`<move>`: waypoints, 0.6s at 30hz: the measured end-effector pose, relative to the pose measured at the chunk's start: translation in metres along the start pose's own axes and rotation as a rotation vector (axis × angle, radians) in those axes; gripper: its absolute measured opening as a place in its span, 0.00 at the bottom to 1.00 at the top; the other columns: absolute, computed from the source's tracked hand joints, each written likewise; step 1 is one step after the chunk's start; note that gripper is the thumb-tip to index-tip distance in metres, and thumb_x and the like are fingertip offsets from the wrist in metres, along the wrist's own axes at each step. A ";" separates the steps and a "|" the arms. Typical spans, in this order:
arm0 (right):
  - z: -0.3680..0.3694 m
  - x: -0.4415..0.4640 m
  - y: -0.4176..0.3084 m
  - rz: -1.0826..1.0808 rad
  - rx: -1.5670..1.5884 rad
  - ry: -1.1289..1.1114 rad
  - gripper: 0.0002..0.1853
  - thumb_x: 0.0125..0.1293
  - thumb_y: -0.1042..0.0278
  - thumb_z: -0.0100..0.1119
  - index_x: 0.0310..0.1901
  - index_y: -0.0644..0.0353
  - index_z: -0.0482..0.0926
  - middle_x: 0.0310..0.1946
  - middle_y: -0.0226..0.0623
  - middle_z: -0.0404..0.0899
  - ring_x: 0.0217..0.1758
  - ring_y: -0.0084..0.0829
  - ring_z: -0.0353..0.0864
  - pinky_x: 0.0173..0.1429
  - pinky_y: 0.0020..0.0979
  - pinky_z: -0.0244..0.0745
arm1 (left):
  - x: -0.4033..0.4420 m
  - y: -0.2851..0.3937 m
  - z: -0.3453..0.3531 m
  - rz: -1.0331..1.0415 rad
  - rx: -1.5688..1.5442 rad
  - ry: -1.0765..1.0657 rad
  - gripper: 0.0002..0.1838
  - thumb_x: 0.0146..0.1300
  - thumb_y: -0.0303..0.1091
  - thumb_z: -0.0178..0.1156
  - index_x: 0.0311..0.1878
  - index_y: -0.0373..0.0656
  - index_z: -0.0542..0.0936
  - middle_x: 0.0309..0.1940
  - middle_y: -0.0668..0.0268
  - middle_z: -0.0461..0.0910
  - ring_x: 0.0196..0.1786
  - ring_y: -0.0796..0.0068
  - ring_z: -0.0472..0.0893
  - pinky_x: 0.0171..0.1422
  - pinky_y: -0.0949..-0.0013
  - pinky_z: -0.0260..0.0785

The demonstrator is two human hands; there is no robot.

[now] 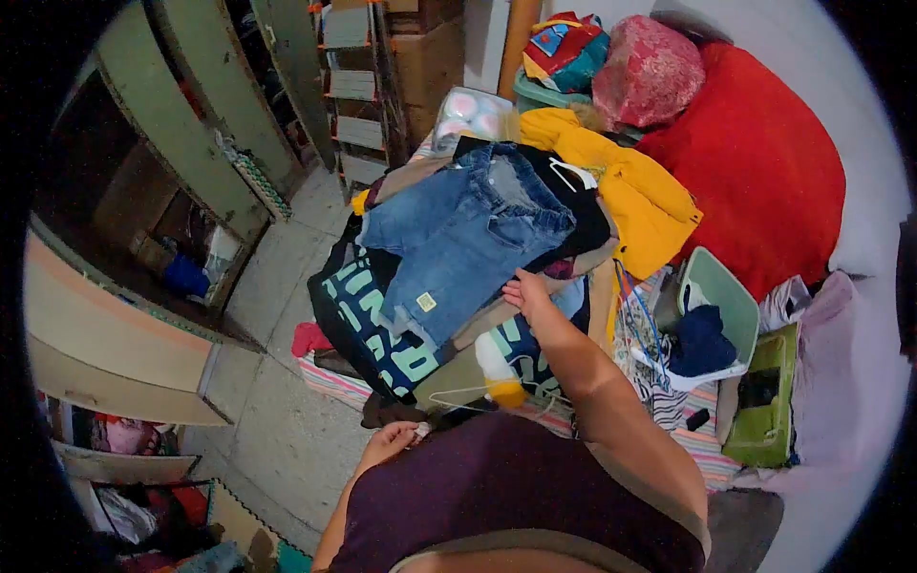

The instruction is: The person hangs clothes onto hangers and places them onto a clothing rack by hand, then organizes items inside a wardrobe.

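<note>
Blue denim shorts point(449, 234) with an elastic waistband lie spread over a pile of clothes. My right hand point(527, 292) reaches to their lower right edge, its fingers on or beside the denim; whether it grips the cloth is unclear. Down at the near left, my left hand point(396, 441) is closed, with a small whitish item at its fingertips. Beneath the shorts is a black garment with light green lettering point(358, 320). A white hanger point(573, 174) rests on black cloth beyond the waistband. Another thin hanger point(457, 391) lies close to my body beside a white and yellow item point(499, 368).
Yellow clothing point(645, 205) and a big red bundle point(764, 162) are at the right. A pale green bin point(731, 296) holds dark cloth, beside a green crate point(772, 401). A ladder point(355, 95) stands at the back; open cabinets point(181, 124) line the left.
</note>
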State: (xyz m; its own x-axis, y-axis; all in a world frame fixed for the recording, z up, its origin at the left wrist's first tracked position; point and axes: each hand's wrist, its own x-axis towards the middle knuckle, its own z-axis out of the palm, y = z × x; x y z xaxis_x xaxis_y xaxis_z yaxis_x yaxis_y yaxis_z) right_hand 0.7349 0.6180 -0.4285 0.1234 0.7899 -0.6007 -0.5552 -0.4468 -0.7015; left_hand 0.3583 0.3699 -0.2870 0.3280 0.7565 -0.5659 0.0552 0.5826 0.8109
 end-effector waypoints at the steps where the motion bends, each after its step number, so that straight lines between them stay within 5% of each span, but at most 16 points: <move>1: 0.014 -0.005 -0.014 0.039 0.001 0.048 0.21 0.62 0.56 0.53 0.50 0.64 0.66 0.48 0.47 0.71 0.38 0.39 0.79 0.39 0.36 0.76 | -0.001 0.001 0.003 0.009 0.015 0.015 0.13 0.65 0.33 0.53 0.49 0.36 0.73 0.36 0.66 0.77 0.39 0.77 0.75 0.45 0.75 0.69; 4: 0.049 -0.013 -0.034 0.036 -0.101 0.176 0.19 0.62 0.57 0.53 0.47 0.64 0.68 0.42 0.49 0.75 0.33 0.37 0.79 0.35 0.35 0.76 | -0.008 0.006 0.012 0.011 -0.070 0.097 0.13 0.65 0.32 0.53 0.49 0.36 0.73 0.35 0.67 0.77 0.39 0.78 0.75 0.44 0.77 0.68; 10: 0.047 -0.005 -0.043 0.009 -0.076 -0.118 0.14 0.60 0.60 0.56 0.34 0.64 0.71 0.24 0.44 0.79 0.21 0.32 0.77 0.24 0.27 0.72 | 0.000 -0.001 0.027 0.035 -0.007 0.124 0.13 0.65 0.32 0.53 0.49 0.36 0.74 0.36 0.66 0.77 0.38 0.79 0.75 0.43 0.75 0.69; 13: 0.043 -0.044 -0.038 -0.142 -0.176 -0.172 0.11 0.60 0.62 0.55 0.30 0.62 0.71 0.24 0.44 0.79 0.21 0.30 0.76 0.24 0.25 0.71 | 0.013 -0.016 0.027 0.079 -0.058 0.043 0.13 0.65 0.32 0.53 0.50 0.38 0.74 0.36 0.68 0.77 0.37 0.81 0.75 0.42 0.75 0.68; 18: 0.005 -0.182 -0.014 -0.402 -0.567 -0.715 0.20 0.65 0.58 0.48 0.25 0.67 0.79 0.20 0.37 0.79 0.21 0.25 0.75 0.29 0.26 0.69 | 0.029 -0.012 0.030 0.044 0.016 0.029 0.13 0.65 0.35 0.53 0.50 0.41 0.74 0.36 0.71 0.78 0.38 0.82 0.75 0.41 0.77 0.67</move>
State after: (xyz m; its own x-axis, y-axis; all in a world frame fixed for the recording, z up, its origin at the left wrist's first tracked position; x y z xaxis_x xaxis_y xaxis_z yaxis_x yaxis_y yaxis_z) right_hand 0.7156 0.4824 -0.3075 -0.4122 0.9104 -0.0370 -0.0832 -0.0780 -0.9935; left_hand 0.3951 0.3762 -0.3091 0.3031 0.7899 -0.5331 0.0562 0.5436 0.8374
